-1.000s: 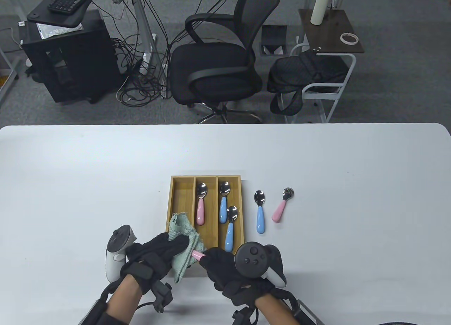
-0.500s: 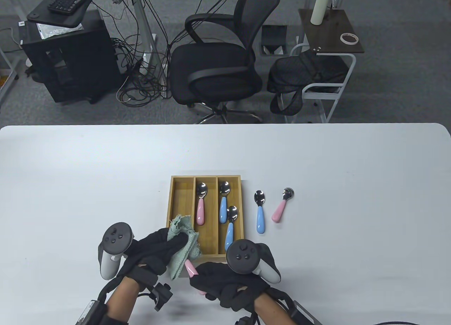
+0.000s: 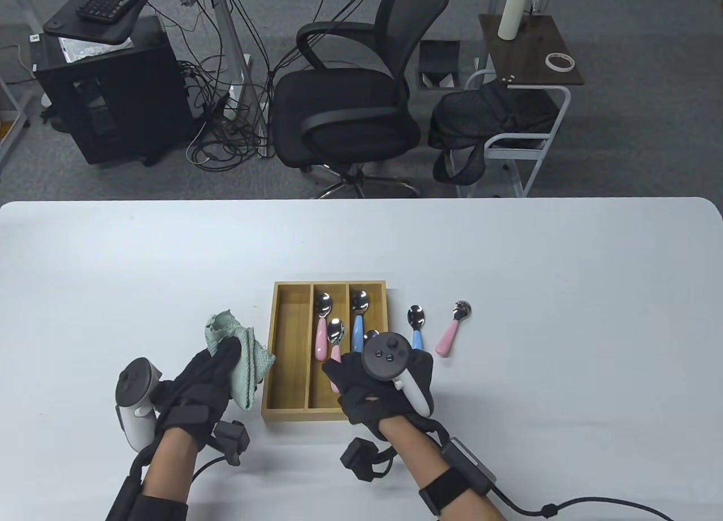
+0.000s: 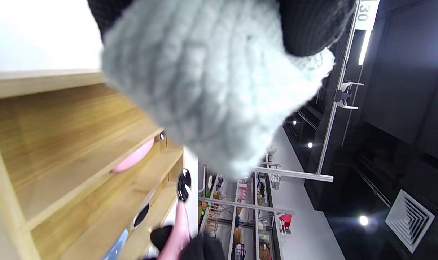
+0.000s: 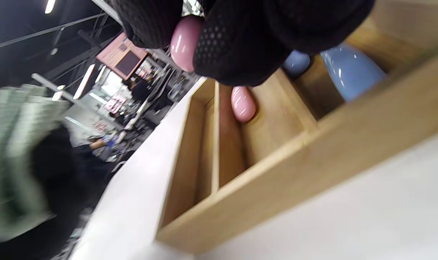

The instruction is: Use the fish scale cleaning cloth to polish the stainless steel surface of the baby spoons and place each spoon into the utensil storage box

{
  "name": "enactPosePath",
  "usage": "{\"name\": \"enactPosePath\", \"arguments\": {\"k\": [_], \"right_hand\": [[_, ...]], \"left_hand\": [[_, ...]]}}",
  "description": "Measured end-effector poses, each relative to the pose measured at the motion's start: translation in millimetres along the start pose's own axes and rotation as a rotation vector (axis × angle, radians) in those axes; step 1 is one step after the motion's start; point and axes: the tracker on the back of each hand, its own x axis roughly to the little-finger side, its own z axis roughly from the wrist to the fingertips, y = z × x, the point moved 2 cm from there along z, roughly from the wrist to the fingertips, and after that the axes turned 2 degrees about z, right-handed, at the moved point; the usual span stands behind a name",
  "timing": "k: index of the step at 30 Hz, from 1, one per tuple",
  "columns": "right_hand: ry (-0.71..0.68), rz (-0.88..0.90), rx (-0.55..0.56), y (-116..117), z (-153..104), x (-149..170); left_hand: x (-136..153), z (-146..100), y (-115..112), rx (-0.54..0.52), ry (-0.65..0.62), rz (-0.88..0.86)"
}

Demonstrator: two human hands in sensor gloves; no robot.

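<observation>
Mostly hidden, the pink spoon (image 3: 335,340) is pinched by the right hand (image 3: 379,386) — left hand (image 3: 195,382) grips the cloth (image 3: 240,357).

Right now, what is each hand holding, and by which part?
Left hand grips the bunched cloth around its middle. Right hand holds a pink spoon by its handle, over the box.
</observation>
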Motion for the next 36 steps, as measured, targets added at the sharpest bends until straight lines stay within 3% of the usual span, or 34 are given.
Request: {"name": "enactPosePath", "arguments": {"k": [6,12,16,18,22,26,30,36], "right_hand": [[0.059,-0.257,0.044,10,25,-12],[0.051,-0.432,0.050,11,22,-18],[0.051,-0.439,0.065,-7,15,-20],[0.065,-0.402,0.122,-33,12,-17],[0.165,-0.403,0.240,-89,13,8],[0.338,-0.455,0.300,-120,24,56],[0.454,-0.602,0.268,-115,41,94],[0.543,-0.735,0.199,-98,67,111]], "left_hand": [[-2,0,-3,0.014,-0.009,0.023],[-2,0,-5,0.029,-0.009,0.025],[-2,0,-7,0.035,-0.010,0.037],[-2,-1,-7,0.037,-0.009,0.042],[-3,-3,-8,0.042,-0.015,0.038],[-2,-3,-11,0.049,-0.014,0.053],[-1,-3,-13,0.057,-0.010,0.065],[0,-2,-15,0.059,-0.009,0.102]]}}
